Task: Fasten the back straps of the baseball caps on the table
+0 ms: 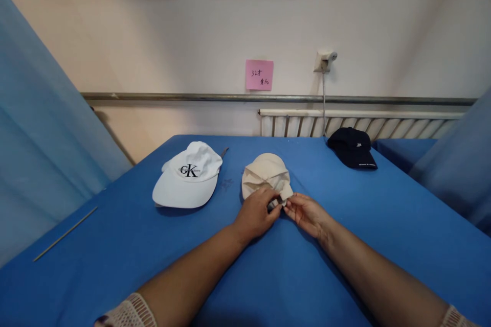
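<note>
A beige cap (265, 173) lies in the middle of the blue table (345, 225), its back towards me. My left hand (256, 214) rests on the near edge of this cap with its fingers curled and pinching the back strap. My right hand (307, 213) meets it from the right, fingertips pinched on the same strap at the cap's near right corner. A white cap (187, 176) with dark letters lies to the left of the beige one. A dark navy cap (353, 148) sits at the far right of the table.
A thin stick (65, 233) lies near the table's left edge. Blue fabric screens (42, 127) stand on both sides. Behind the table are a wall with a pink note (259, 74), a metal rail, a radiator (360, 125) and a socket with a cable.
</note>
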Action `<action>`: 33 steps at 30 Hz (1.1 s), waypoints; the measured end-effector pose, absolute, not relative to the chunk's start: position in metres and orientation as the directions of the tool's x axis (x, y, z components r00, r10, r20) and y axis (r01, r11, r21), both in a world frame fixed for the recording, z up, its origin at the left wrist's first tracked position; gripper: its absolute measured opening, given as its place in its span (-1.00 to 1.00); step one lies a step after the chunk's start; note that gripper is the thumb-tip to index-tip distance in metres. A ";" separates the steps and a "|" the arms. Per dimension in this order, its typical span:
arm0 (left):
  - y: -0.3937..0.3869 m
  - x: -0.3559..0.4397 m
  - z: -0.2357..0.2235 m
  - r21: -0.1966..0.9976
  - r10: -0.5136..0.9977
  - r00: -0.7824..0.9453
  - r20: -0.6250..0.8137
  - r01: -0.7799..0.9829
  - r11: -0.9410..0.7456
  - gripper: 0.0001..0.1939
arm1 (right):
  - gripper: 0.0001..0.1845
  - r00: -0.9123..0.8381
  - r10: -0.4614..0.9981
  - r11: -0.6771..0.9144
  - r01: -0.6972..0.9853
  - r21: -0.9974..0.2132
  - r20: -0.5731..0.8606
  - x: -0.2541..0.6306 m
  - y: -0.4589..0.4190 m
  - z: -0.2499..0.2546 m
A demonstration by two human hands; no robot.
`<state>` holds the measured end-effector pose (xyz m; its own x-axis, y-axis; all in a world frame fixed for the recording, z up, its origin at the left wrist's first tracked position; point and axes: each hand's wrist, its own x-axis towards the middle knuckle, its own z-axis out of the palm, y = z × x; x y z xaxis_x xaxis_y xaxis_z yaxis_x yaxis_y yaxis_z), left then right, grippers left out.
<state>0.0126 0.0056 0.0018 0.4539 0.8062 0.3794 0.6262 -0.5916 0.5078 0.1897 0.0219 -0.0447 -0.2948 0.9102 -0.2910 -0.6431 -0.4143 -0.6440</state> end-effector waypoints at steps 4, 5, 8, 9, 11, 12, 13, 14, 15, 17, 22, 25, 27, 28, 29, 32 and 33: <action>0.011 0.011 -0.002 0.545 0.851 0.360 0.384 0.655 -0.523 -0.82 | -0.73 -0.160 0.959 -0.278 -0.683 -0.675 -0.233 0.177 0.017 -0.047; 0.012 0.011 -0.003 0.543 0.857 0.344 0.383 0.666 -0.511 -0.83 | -0.71 -0.138 0.964 -0.258 -0.684 -0.683 -0.227 0.175 0.016 -0.048; 0.013 0.011 -0.005 0.523 0.863 0.328 0.384 0.693 -0.496 -0.84 | -0.69 -0.105 0.971 -0.227 -0.684 -0.693 -0.215 0.171 0.015 -0.048; 0.012 0.011 -0.005 0.516 0.863 0.331 0.382 0.698 -0.496 -0.84 | -0.69 -0.104 0.971 -0.227 -0.684 -0.693 -0.216 0.170 0.015 -0.048; 0.012 0.011 -0.005 0.511 0.863 0.341 0.373 0.701 -0.498 -0.84 | -0.70 -0.115 0.966 -0.247 -0.670 -0.700 -0.231 0.171 0.014 -0.047; 0.011 0.011 -0.005 0.513 0.864 0.345 0.366 0.700 -0.497 -0.84 | -0.71 -0.125 0.962 -0.262 -0.658 -0.706 -0.241 0.171 0.013 -0.046; 0.011 0.011 -0.006 0.516 0.867 0.346 0.360 0.700 -0.493 -0.84 | -0.71 -0.137 0.959 -0.277 -0.646 -0.711 -0.249 0.172 0.013 -0.045; 0.011 0.011 -0.006 0.521 0.870 0.346 0.352 0.700 -0.489 -0.83 | -0.71 -0.149 0.956 -0.288 -0.638 -0.714 -0.253 0.172 0.013 -0.044; 0.011 0.011 -0.006 0.525 0.874 0.344 0.344 0.701 -0.483 -0.83 | -0.72 -0.159 0.954 -0.296 -0.636 -0.713 -0.255 0.173 0.012 -0.043; 0.011 0.011 -0.006 0.530 0.877 0.349 0.331 0.700 -0.478 -0.82 | -0.73 -0.164 0.953 -0.300 -0.640 -0.707 -0.256 0.174 0.012 -0.042; 0.011 0.010 -0.004 0.518 0.863 0.372 0.342 0.691 -0.503 -0.78 | -0.74 -0.126 0.961 -0.268 -0.641 -0.719 -0.246 0.176 0.013 -0.042; 0.009 0.011 -0.001 0.469 0.857 0.381 0.347 0.721 -0.510 -0.82 | -0.72 -0.146 0.968 -0.251 -0.639 -0.727 -0.205 0.177 0.014 -0.045; 0.007 0.012 0.001 0.440 0.859 0.377 0.345 0.744 -0.503 -0.81 | -0.70 -0.151 0.968 -0.250 -0.631 -0.735 -0.200 0.177 0.014 -0.046; 0.007 0.012 0.002 0.432 0.863 0.371 0.342 0.754 -0.495 -0.81 | -0.69 -0.149 0.967 -0.253 -0.626 -0.738 -0.205 0.177 0.014 -0.047; 0.007 0.012 0.002 0.428 0.868 0.364 0.339 0.762 -0.487 -0.81 | -0.69 -0.148 0.966 -0.259 -0.622 -0.739 -0.213 0.176 0.013 -0.047; 0.008 0.012 0.001 0.454 0.886 0.327 0.330 0.767 -0.453 -0.82 | -0.70 -0.167 0.958 -0.286 -0.619 -0.731 -0.234 0.175 0.012 -0.044; 0.009 0.011 0.000 0.483 0.891 0.317 0.325 0.754 -0.445 -0.83 | -0.71 -0.178 0.955 -0.295 -0.624 -0.724 -0.236 0.175 0.011 -0.043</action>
<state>0.0114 0.0091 -0.0003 0.3168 0.8910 0.3253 0.7542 -0.4446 0.4833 0.1750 0.0111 -0.0432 -0.1777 0.9553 -0.2361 -0.6240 -0.2949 -0.7236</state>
